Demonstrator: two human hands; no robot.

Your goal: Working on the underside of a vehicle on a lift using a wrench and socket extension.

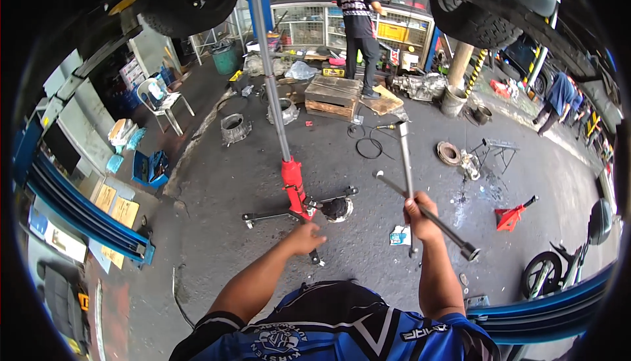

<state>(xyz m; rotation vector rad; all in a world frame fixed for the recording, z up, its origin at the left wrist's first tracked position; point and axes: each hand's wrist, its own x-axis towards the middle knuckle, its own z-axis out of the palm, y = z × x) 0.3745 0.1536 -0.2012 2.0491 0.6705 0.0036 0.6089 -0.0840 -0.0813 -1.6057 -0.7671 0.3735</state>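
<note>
My right hand (424,217) is closed around a cross-shaped lug wrench (406,164), near the point where its two steel bars meet. One bar points away from me, and the other slants down to a socket end at the right. My left hand (305,238) holds nothing, its fingers loosely bent and apart. Just beyond it stands a red upright transmission jack (293,187) on a wheeled base with spread legs. From the jack a long grey shaft (269,72) rises toward the vehicle overhead. A dark round part (338,209) sits beside the jack's base.
Vehicle wheels (480,22) hang overhead. Blue lift arms (85,206) reach in from both sides. On the floor are a red jack stand (513,216), a metal ring part (449,153), housings (235,128) and a wooden crate (333,96). A co-worker (359,29) stands by the shelves; another person (559,98) bends at right.
</note>
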